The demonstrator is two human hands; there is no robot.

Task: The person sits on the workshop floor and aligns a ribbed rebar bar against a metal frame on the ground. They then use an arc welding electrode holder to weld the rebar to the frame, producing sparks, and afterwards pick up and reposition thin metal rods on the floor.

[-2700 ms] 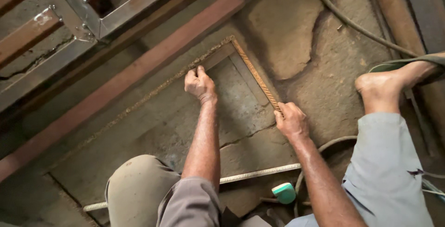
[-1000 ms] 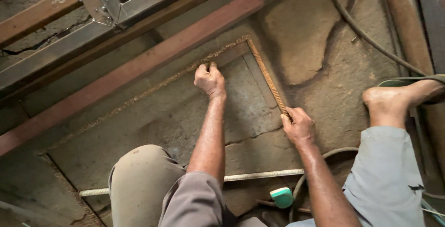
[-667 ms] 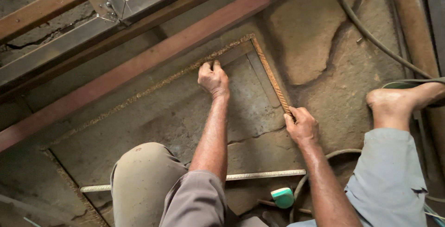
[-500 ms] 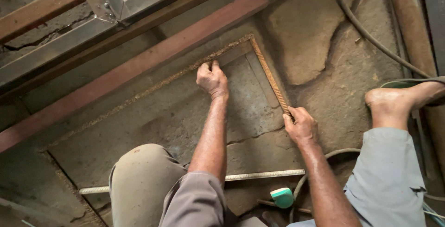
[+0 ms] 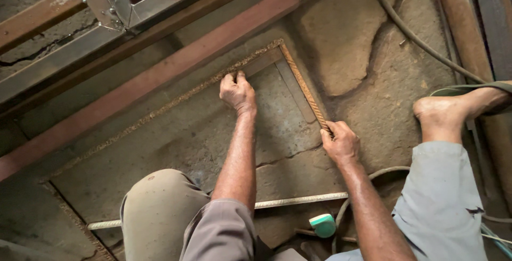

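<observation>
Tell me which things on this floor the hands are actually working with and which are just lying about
In hand:
left hand on the long ribbed bar
right hand gripping the short ribbed bar
flat metal square at the corner

Lying about:
pale rod
green-capped object
hose
metal frame

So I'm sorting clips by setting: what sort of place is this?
Probably a metal fabrication workshop: both hands, left hand and right hand, hold a bent rebar frame on a cracked concrete floor, beside steel bars and a hose.
</observation>
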